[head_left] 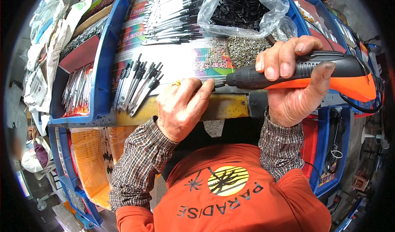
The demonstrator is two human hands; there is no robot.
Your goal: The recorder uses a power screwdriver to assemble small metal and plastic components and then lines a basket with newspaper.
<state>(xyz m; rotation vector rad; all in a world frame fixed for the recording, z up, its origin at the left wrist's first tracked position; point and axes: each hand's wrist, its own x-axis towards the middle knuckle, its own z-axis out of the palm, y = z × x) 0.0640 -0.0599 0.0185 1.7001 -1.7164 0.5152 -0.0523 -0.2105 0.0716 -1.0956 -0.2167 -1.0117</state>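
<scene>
My right hand [290, 102] is wrapped round a black-and-orange electric screwdriver [304, 70], lying nearly level, its nose toward the left. At its tip, my left hand [181, 106] pinches a small black piece [219, 84] by the table's front edge. Most of that piece is hidden behind the fingers. Left of my left hand lies a loose bunch of slim silver-and-black pieces [138, 86], like legs of drawing compasses. Beyond the screwdriver's nose is a heap of small metal screws [249, 51], with some scattered on the printed sheet [181, 65].
A clear plastic bag [210, 18] of black plastic parts [238, 10] stands behind the screws. Rows of similar slim pieces [173, 18] lie farther back. Blue bins flank the table at left [98, 75] and right [290, 10]. A black cord [358, 106] hangs at right.
</scene>
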